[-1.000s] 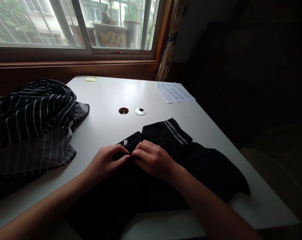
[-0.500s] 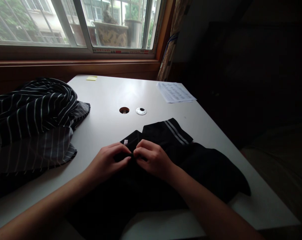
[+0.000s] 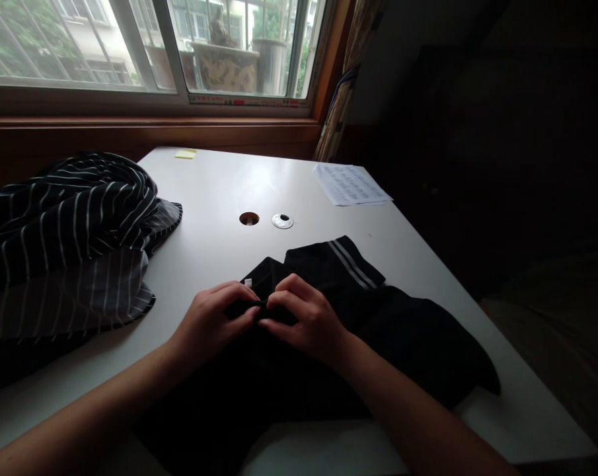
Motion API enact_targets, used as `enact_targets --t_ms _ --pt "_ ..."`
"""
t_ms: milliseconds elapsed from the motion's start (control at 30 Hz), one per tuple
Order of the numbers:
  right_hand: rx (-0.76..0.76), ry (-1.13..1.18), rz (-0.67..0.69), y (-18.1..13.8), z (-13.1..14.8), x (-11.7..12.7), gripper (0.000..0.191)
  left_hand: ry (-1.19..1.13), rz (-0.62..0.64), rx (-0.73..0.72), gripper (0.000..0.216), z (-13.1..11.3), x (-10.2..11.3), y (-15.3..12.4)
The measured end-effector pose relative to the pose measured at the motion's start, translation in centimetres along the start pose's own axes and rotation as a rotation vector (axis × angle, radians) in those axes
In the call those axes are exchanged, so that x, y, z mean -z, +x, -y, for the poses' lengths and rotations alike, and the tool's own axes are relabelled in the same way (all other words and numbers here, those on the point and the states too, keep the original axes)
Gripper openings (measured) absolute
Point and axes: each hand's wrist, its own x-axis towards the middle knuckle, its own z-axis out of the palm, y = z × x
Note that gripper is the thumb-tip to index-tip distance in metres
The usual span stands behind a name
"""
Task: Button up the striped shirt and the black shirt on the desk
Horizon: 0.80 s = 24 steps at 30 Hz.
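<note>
A black garment (image 3: 402, 330) lies spread across the lower centre of the white table (image 3: 219, 192), its near part running down toward the table's front edge at the bottom of the frame. A cuff with two pale stripes (image 3: 351, 263) points toward the upper right of the cloth, and a dark lobe of fabric reaches almost to the table's right edge at the lower right.

Both hands meet at the middle of the frame, on the garment's upper edge. The left hand (image 3: 212, 324) pinches a fold of the black cloth between thumb and curled fingers, just beside a small white tag (image 3: 248, 283). The right hand (image 3: 308, 320) is closed on the same fold, its fingertips touching those of the left.

At the left of the frame a heap of black-and-white striped fabric (image 3: 65, 231) covers that side of the table, its hem well apart from the left hand, with a band of bare table between them. Above the hands, toward the frame's centre, sit a round cable hole (image 3: 249, 218) and its loose metal cap (image 3: 282, 221), side by side with bare surface around them. A printed sheet of paper (image 3: 351, 185) lies at the table's far right corner, and a yellow sticky note (image 3: 186, 154) at the far edge under the window (image 3: 145, 53). The right of the frame is too dark to read.
</note>
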Motion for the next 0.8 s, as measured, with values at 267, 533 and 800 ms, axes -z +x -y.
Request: enact_targets --t_ms 267,533,800 --pt "-0.115 0.02 -0.018 0.0 0.3 -0.5 0.015 -0.048 0.006 -0.025 0.008 0.0 0.0 0.0" --pt "-0.146 0.128 -0.036 -0.1 -0.3 -1.1 0.012 -0.08 0.004 -0.009 0.011 0.1 0.1 0.1" --pt "-0.12 0.114 -0.109 -0.1 -0.1 -1.2 0.017 -0.069 -0.017 -0.043 0.013 0.0 0.1 0.3"
